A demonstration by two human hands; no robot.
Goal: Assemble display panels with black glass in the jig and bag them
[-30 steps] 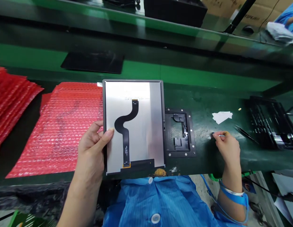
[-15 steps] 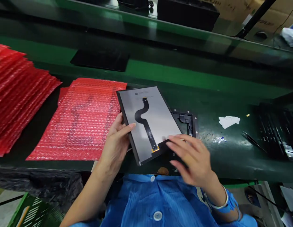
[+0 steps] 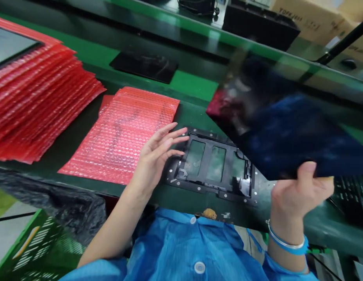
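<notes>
My right hand [image 3: 301, 191] grips the lower edge of a display panel [image 3: 287, 128], lifted at the right with its dark glossy face showing and its upper part blurred. My left hand [image 3: 158, 156] is empty, fingers spread, between the red bubble-wrap bags [image 3: 120, 136] and a black frame [image 3: 209, 160]. The fingertips are over the frame's left edge; whether they touch it I cannot tell. The frame lies flat on the green bench [image 3: 196, 95], with three rectangular windows and round silver studs around its rim.
At the left rises a tall stack of red bubble bags [image 3: 52, 105] with a grey panel [image 3: 11, 45] on top. A black flat sheet [image 3: 145, 66] lies farther back. A green crate [image 3: 49, 249] stands below the bench's left edge.
My left hand has let go of the panel. My right hand has carried it up and right, and its dark face now shows instead of the grey back. The frame is uncovered.
</notes>
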